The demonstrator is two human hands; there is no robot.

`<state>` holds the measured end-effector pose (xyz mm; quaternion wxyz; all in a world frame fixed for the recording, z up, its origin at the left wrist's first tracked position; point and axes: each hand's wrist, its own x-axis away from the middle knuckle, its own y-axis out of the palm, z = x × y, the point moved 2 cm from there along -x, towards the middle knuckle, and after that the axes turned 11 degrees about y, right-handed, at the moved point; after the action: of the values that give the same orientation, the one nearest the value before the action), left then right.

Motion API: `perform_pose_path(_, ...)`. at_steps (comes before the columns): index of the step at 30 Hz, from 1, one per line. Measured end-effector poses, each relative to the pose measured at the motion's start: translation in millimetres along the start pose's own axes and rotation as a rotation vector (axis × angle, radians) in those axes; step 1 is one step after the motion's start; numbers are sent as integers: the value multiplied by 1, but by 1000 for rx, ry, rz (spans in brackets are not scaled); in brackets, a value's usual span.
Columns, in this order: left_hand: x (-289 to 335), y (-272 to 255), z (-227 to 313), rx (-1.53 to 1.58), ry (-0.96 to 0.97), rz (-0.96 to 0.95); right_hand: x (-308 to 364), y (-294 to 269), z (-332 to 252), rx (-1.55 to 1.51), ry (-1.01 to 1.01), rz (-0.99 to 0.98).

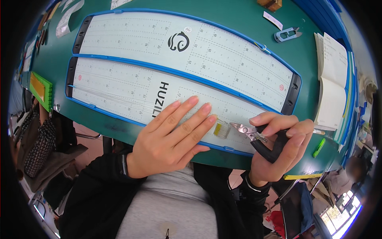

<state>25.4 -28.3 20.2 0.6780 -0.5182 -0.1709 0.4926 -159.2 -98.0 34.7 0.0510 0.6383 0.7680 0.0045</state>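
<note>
Left of the left hand, strands (115,96) are laid along the lower half of the case (131,80). The left hand (171,139) lies flat over it, fingers extended, gripping nothing. Just right of its fingertips sits a yellow-tinted bundle (219,129). Beside that are the tips of the nippers (247,130), clamped in the right hand (294,145). Laying-out appears complete; no cut shows, so any trimming appears outstanding.
</note>
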Motion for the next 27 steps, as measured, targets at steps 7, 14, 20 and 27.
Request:
perform_pose_path(7,1,1,0,-10,5,-2,1,2,3,-27,-3,29)
perform_pose_path(14,0,0,1,1,-9,-7,3,-2,0,22,4,30)
perform_pose_path(20,0,0,1,0,-5,-8,2,1,5,-59,-52,30)
perform_pose_path(27,0,0,1,2,-10,-14,2,3,0,57,8,52)
